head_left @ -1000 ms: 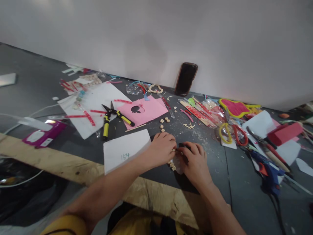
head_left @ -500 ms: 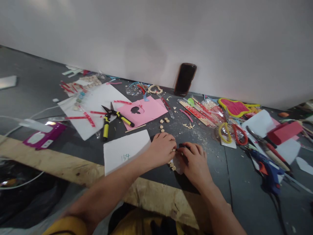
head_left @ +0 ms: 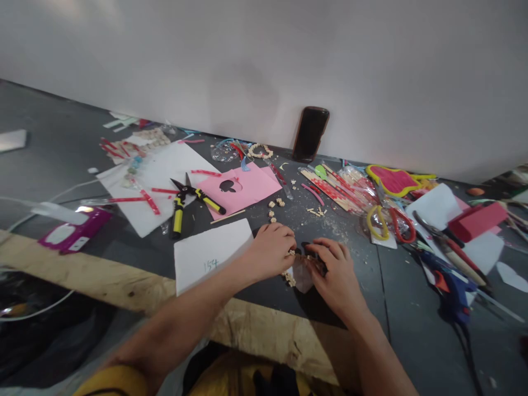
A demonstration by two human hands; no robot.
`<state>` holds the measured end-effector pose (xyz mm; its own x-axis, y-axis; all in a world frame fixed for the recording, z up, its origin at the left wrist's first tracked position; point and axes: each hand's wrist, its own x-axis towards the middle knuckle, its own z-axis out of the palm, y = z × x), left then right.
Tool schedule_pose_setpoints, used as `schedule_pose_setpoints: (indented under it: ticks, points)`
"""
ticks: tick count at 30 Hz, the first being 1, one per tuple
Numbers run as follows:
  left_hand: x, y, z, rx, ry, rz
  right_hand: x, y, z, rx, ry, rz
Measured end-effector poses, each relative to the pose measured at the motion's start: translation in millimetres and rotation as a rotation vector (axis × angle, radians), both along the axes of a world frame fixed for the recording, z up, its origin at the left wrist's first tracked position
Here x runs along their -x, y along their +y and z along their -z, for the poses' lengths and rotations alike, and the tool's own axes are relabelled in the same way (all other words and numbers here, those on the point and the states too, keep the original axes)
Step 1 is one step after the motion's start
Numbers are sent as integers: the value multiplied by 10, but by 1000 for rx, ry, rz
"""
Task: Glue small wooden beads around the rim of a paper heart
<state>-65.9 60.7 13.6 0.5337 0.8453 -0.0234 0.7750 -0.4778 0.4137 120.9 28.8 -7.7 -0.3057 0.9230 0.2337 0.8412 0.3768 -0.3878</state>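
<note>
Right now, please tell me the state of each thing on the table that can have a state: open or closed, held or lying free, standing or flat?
Left hand: fingers curled, pinching small wooden pieces.
Right hand: fingers bent, touching the same pieces.
Yellow-handled snips: blades open, lying free.
Phone: leaning against the wall, screen dark.
Pink paper: flat, with a shape cut out.
White card: flat, untouched.
Scissors: lying free; blades unclear.

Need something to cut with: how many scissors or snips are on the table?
2: yellow-handled snips left of the pink paper; yellow-and-red scissors at right. The right clutter may hide more.
</note>
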Motion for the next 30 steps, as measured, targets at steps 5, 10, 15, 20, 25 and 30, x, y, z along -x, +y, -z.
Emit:
schedule_pose_setpoints:
  ticks: [5, 10, 15, 20, 25, 30]
  points:
    - [-14, -3, 11, -4, 10, -6, -45, 1, 10, -17, 20, -15]
    - [-18, -7, -2, 4, 10, -11, -95, 7, 12, -43, 31, -14]
    - [-20, -7, 11, -9, 18, -14, -55, -7, 22, -40, 17, -30]
    - [-22, -10, 9, -15, 19, -15, 4, -22, 35, -35, -38, -19]
    - [-34, -42, -5, -27, 1, -35, -1, -18, 50, -34, -58, -20]
    - [-69, -78, 23, -51, 8, -50, -7, -14, 59, -44, -67, -15]
